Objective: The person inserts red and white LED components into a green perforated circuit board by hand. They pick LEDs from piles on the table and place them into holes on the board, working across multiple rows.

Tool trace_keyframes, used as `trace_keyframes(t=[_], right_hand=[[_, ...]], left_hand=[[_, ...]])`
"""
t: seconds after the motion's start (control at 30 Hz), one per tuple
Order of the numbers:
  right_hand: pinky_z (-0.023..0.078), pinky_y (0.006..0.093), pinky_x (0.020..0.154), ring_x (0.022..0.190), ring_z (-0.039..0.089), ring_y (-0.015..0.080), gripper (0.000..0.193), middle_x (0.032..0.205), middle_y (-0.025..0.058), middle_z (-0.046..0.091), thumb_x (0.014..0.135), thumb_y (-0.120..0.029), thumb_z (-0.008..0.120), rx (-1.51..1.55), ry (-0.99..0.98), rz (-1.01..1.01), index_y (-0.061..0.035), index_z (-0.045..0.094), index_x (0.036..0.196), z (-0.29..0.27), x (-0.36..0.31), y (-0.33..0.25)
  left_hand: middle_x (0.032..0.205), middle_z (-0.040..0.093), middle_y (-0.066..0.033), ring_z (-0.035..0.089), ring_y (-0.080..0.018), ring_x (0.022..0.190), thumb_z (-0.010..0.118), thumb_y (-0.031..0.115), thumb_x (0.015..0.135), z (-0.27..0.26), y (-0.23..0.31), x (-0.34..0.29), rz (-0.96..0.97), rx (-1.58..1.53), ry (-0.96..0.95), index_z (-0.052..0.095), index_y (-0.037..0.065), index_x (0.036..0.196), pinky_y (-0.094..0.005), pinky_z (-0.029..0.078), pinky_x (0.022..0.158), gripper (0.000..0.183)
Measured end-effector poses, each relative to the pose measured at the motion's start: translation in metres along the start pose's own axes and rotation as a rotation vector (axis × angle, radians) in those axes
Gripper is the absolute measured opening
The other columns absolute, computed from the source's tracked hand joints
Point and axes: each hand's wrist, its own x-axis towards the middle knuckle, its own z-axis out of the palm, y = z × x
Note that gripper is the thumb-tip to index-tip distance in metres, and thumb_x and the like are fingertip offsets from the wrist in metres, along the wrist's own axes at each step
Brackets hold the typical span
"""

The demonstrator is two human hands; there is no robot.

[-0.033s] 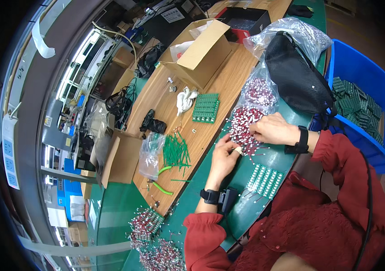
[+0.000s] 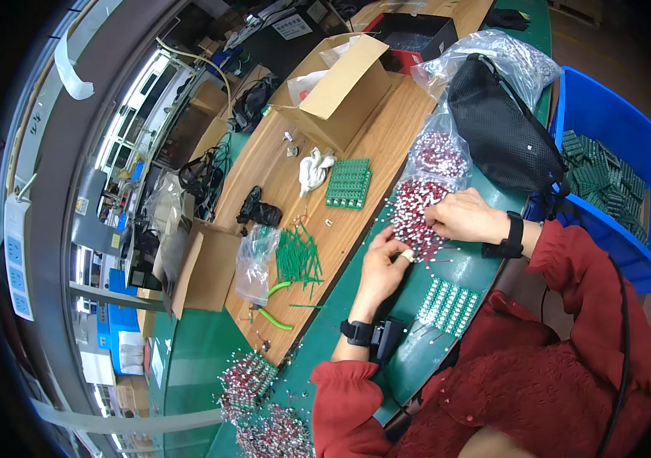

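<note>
My right hand reaches into a pile of small red wires with white ends on the green bench. Its fingers are closed and partly sunk in the pile, so whatever they pinch is hidden. At the pile's near left edge rests my left hand, thumb and forefinger apart, with a pale cover on the thumb. Just nearer to me lies a green circuit board panel with rows of white parts and a few red wires. Beyond the pile, more such wires sit in a clear plastic bag.
A black mesh pouch lies right of the bag, beside a blue bin of green boards. On the wooden surface are another board panel, green wires, green-handled pliers and a carton. More red wires lie lower left.
My left hand has shifted slightly right and closer to the pile. My right hand has moved only a little in the wires.
</note>
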Motion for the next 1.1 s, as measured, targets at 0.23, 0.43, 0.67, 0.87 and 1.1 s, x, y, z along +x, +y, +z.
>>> trace_keyframes(t=[0.23, 0.43, 0.67, 0.87, 1.1], right_hand=[[0.051, 0.0436, 0.063, 0.078, 0.068, 0.0292, 0.014, 0.078, 0.0104, 0.068, 0.074, -0.016, 0.066, 0.074, -0.111, 0.083, -0.0103, 0.069, 0.087, -0.031, -0.017, 0.008], [0.05, 0.0448, 0.064, 0.082, 0.065, 0.0298, 0.041, 0.087, 0.0099, 0.061, 0.076, -0.012, 0.064, -0.033, -0.045, -0.055, -0.0158, 0.064, 0.116, -0.017, -0.014, -0.002], [0.053, 0.04, 0.063, 0.075, 0.068, 0.029, 0.028, 0.083, 0.0122, 0.068, 0.077, -0.008, 0.062, 0.071, 0.02, -0.086, -0.0095, 0.069, 0.105, -0.025, -0.016, -0.015], [0.049, 0.0236, 0.061, 0.071, 0.062, 0.0087, 0.02, 0.08, 0.0041, 0.068, 0.085, -0.012, 0.07, 0.981, -0.066, -0.029, 0.0005, 0.071, 0.101, -0.015, -0.019, -0.041], [0.046, 0.0217, 0.062, 0.071, 0.06, 0.0085, 0.009, 0.084, 0.0047, 0.067, 0.08, -0.001, 0.073, 1.132, 0.033, -0.017, -0.0004, 0.074, 0.089, -0.015, -0.024, -0.034]], left_hand=[[0.133, 0.057, -0.0164, 0.055, -0.0297, 0.12, 0.068, 0.011, 0.083, 0.001, 0.018, -0.001, 0.045, -0.149, -0.124, 0.068, 0.001, 0.093, -0.0363, 0.044, 0.098, 0.013], [0.13, 0.059, -0.0138, 0.058, -0.0229, 0.114, 0.068, 0.009, 0.085, 0.001, 0.015, 0.004, 0.041, -0.326, -0.125, 0.068, 0.001, 0.09, -0.0337, 0.045, 0.095, 0.01], [0.073, 0.069, -0.0039, 0.067, -0.0111, 0.067, 0.066, 0.01, 0.089, -0.026, 0.044, -0.033, -0.2, -0.425, 0.199, 0.07, -0.003, 0.098, -0.0229, 0.049, 0.058, 0.016], [0.082, 0.069, -0.0083, 0.066, -0.0123, 0.071, 0.065, 0.011, 0.092, -0.012, 0.074, -0.036, -0.136, -0.418, 0.009, 0.069, -0.004, 0.099, -0.0242, 0.055, 0.064, 0.016], [0.082, 0.069, -0.0082, 0.066, -0.0122, 0.069, 0.065, 0.011, 0.092, -0.015, 0.082, -0.04, -0.184, -0.505, -0.131, 0.069, -0.005, 0.098, -0.0237, 0.053, 0.065, 0.017]])
